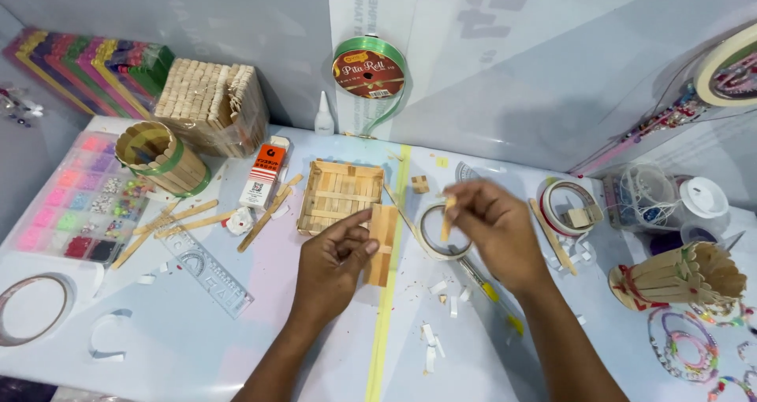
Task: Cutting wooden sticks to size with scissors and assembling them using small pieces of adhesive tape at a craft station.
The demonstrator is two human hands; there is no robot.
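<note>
While our left hand (pixel 335 248) grips a stick panel (pixel 382 244) and our right hand (pixel 493 221) pinches a short stick (pixel 447 217), the tray (pixel 341 197) looks built; this panel remains unattached.

Near the front, the surface (pixel 197 347) lies open on the left; a tape roll (pixel 441 232), paper scraps (pixel 441 292) and a stick tray (pixel 341 195) crowd the middle.

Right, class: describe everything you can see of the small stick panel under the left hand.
The stick panel is a small flat rectangle of pale wooden craft sticks joined side by side. It lies lengthwise on the table, just right of the square stick tray. The left hand presses its left edge; its lower end meets the yellow stripe.
</note>
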